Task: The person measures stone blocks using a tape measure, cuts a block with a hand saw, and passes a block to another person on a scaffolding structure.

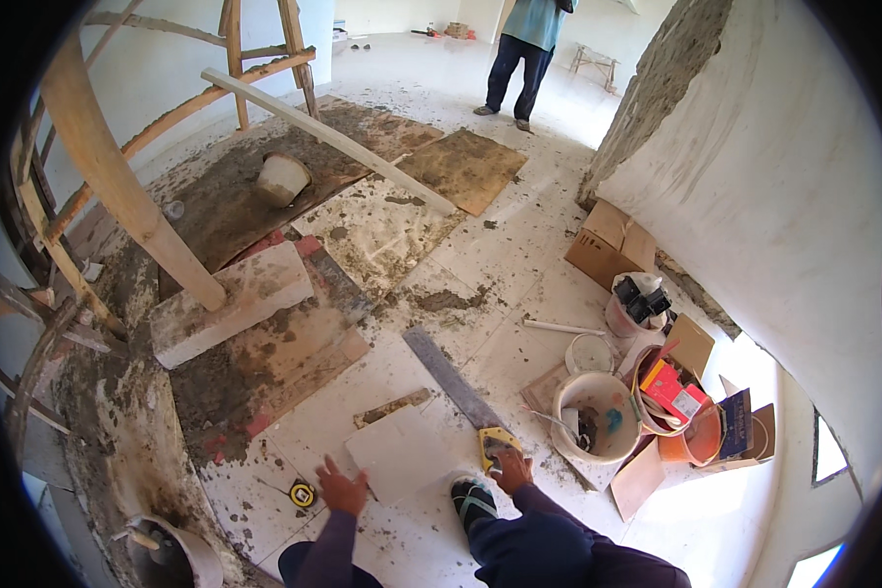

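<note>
My right hand (pixel 512 473) is closed on the yellow-and-black handle of a handsaw (pixel 451 377), beside my dark shoe. Its long grey blade lies along the tiled floor, pointing away and to the left. My left hand (pixel 343 487) hovers with fingers spread and nothing in it, close to a pale flat block (pixel 402 453). On the floor left of that hand is a yellow-and-black tape measure (pixel 303 493). A narrow mortar-stained strip (pixel 392 408) lies just beyond the pale block.
Right of me stand a white bucket (pixel 598 387), a bucket of boxes and tools, and cardboard boxes (pixel 612 240). A wooden post (pixel 127 176) rests on a long block (pixel 230 304) at left. Mortar-stained boards cover the floor; another person (pixel 524 59) stands at the back.
</note>
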### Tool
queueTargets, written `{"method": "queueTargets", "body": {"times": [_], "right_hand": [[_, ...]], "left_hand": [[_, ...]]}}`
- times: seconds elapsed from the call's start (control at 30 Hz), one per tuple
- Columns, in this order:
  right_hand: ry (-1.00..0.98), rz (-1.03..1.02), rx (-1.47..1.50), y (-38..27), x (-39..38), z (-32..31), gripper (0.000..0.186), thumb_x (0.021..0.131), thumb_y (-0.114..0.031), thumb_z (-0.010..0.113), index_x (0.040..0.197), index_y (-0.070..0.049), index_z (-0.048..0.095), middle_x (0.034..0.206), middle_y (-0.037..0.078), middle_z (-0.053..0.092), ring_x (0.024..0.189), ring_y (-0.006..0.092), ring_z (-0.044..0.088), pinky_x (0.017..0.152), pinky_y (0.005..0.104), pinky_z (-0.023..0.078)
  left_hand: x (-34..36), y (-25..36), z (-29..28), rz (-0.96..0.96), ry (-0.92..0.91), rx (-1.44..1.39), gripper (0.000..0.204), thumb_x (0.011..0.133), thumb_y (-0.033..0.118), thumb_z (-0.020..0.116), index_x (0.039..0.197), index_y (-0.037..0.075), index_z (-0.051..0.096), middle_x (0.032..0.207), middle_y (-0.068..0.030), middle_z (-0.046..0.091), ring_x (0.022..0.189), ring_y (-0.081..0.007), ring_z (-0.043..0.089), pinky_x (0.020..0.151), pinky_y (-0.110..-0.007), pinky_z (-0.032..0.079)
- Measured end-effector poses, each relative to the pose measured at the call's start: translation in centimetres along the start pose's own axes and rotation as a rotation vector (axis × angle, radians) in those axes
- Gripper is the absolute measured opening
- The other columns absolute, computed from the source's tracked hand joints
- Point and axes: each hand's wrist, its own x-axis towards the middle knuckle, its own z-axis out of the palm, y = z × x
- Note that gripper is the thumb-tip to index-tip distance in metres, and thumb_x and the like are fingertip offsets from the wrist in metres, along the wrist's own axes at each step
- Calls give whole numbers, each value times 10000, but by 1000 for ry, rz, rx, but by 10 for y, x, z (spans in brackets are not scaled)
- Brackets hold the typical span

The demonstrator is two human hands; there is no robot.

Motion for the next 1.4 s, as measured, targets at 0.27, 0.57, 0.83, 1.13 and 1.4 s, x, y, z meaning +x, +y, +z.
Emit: {"method": "queueTargets", "body": {"times": [0.27, 0.57, 0.83, 1.13, 1.4], "right_hand": [[-9, -154, -40, 15, 30, -19, 411, 882, -245, 790, 1233, -121, 615, 1210, 173, 663, 1195, 394, 637, 966, 627, 403], [349, -282, 406, -46, 23, -76, 183, 956, -175, 746, 929, -39, 626, 854, 176, 619, 828, 409, 632, 723, 502, 509], [304, -157, 419, -77, -34, -138, 244, 1005, -236, 750, 948, -48, 605, 768, 176, 611, 712, 416, 656, 639, 462, 523], [371, -95, 453, -104, -112, -235, 338, 965, -332, 795, 1101, -63, 641, 882, 174, 702, 816, 361, 724, 745, 456, 560], [170, -105, 691, -112, -138, -261, 644, 1010, -445, 710, 1456, 3, 584, 1277, 207, 718, 1203, 294, 681, 1046, 413, 517]], "left_hand": [[-40, -1, 110, -110, -143, -662, 1027, 725, 254, 997, 1435, -160, 383, 1327, -324, 601, 1148, -401, 661, 995, -455, 555], [-15, 37, 99, -133, -239, -928, 490, 880, 139, 875, 1267, -62, 653, 1189, -150, 752, 1046, -256, 717, 906, -364, 560], [32, 93, 95, -240, -395, -986, 650, 981, 359, 753, 1424, -94, 610, 1047, -150, 753, 897, -279, 710, 797, -404, 567], [37, 101, 138, -24, 153, -638, 606, 968, 259, 713, 1425, -121, 593, 1126, -337, 737, 1067, -469, 733, 936, -510, 570], [33, 110, 154, -106, 186, -629, 495, 962, 171, 699, 1320, -166, 644, 1088, -355, 740, 1020, -495, 732, 914, -502, 582]]}}
